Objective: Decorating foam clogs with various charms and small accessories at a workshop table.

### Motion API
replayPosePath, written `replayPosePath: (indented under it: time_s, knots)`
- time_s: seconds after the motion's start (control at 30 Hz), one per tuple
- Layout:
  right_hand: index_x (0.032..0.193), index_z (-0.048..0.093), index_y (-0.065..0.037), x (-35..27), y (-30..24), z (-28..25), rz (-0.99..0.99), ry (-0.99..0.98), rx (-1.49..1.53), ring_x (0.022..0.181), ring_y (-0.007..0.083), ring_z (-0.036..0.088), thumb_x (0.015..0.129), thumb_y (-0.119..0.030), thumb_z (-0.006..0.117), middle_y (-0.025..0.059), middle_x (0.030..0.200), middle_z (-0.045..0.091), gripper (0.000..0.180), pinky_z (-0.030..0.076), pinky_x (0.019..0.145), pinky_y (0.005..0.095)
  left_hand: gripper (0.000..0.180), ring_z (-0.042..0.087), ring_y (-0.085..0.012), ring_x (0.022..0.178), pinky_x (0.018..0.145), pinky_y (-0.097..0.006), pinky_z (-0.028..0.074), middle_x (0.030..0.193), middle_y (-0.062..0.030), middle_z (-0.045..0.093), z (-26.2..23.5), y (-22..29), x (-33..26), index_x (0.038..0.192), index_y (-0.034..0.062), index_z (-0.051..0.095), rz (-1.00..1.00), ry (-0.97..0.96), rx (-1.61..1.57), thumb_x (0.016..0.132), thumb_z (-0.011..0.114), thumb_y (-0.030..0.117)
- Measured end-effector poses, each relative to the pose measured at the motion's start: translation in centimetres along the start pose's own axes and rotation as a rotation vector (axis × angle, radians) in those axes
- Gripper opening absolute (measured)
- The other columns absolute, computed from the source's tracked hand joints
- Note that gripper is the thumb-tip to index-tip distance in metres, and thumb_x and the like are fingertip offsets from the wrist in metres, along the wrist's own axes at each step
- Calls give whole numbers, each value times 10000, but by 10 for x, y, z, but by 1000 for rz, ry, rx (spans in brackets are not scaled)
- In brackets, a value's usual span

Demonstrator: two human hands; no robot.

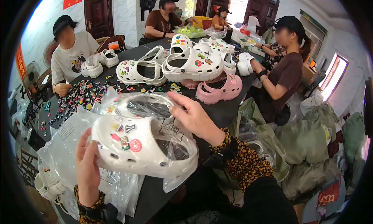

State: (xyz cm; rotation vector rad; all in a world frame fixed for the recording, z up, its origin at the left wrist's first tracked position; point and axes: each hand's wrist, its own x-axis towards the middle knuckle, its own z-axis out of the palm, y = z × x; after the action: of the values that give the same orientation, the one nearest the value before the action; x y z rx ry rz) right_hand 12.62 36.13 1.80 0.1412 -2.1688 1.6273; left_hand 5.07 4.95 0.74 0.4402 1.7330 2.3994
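My left hand (88,167) is closed on the toe end of a white clog (120,160) decorated with small charms, among them a pink ring and a letter shape. Clear plastic bag (173,184) film wraps the heel of this clog. Just behind it lies a second white clog (123,103), partly under the film. At the heel side of the pair, my right hand (196,119) pinches the plastic between thumb and fingers. More clear bags (64,150) are spread beneath and left of my left hand.
A heap of loose colourful charms (83,95) covers the table's left part. Decorated white clogs (194,66) and a pink clog (219,88) are piled ahead. Several people sit around the dark table (130,53). Green sacks (303,140) lie at the right; a white clog (50,185) sits lower left.
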Motion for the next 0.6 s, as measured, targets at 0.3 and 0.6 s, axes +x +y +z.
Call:
replayPosePath:
  time_s: [0.3,0.6]
  knots:
    - [1429,375,-22,12,-24,40,-327,-195,11,1177,168,492,942,-164,591,151,1391,438,551,491,864,299,431,547,-163,1168,988,-296,433,1354,-125,518,-65,39,24,1399,-5,423,417,122,154,1000,477,148]
    - [1138,618,30,23,-25,63,-141,-406,-69,913,150,621,925,-80,560,113,1015,662,246,494,795,274,400,510,-201,1216,1028,-312,374,1315,-138,558,-72,31,30,1311,-55,506,321,150,795,950,553,109]
